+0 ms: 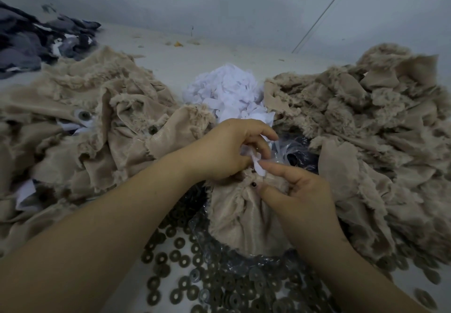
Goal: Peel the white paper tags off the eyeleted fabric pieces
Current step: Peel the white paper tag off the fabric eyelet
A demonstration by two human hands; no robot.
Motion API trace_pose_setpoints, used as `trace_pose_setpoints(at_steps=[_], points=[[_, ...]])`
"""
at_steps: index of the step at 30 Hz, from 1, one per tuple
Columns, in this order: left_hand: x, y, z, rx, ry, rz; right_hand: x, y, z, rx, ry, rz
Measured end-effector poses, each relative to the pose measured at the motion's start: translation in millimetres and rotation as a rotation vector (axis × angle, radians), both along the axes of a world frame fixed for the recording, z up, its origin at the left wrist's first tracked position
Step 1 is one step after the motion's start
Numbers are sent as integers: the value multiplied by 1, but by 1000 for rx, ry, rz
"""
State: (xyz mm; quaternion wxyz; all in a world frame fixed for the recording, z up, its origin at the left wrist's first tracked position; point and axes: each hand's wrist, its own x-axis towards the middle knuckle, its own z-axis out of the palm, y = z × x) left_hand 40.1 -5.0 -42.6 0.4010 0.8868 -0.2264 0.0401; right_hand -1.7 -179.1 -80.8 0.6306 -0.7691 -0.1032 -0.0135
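- White paper tag (258,166) sits at the centre of the view, pinched between the fingertips of both hands, just above the beige fabric piece (240,217) it belongs to.
- That fabric piece is bunched under the hands, a small dark eyelet (254,185) showing near its top edge.
- The left hand (227,153) is curled closed around the top of the fabric and the tag's upper end.
- The right hand (301,190) grips the tag's lower end between thumb and forefinger, its other fingers pressing on the fabric.
- A heap of loose white paper tags (229,93) lies just behind the hands.
- Piles of beige furry fabric flank the hands: one on the left (92,117), one on the right (366,127).
- Dark metal rings (180,259) are scattered on the pale table (185,56) below the forearms, some inside a clear plastic bag (244,276).
- Dark grey cloth (36,42) lies at the far left.
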Motion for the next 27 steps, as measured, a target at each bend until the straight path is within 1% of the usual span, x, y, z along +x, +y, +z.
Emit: trace_pose_setpoints(at_steps=[6,9,12,17,21,24,27], points=[[4,10,0,95,-146,125,1,-3,-1,-3,37,-37],[7,15,-3,-14,-180,246,2,-5,-2,-16,37,-37],[10,22,-6,-66,-174,312,2,-4,-2,-9,47,-33],[18,25,-13,-81,-189,419,0,-4,0,-34,31,-46],[23,25,-16,-88,-174,487,1,-5,0,-25,31,-6],[25,25,-19,-129,-179,537,1,-4,0,-8,39,-15],[27,23,-19,-158,-197,568,0,-3,0,-39,39,-18]])
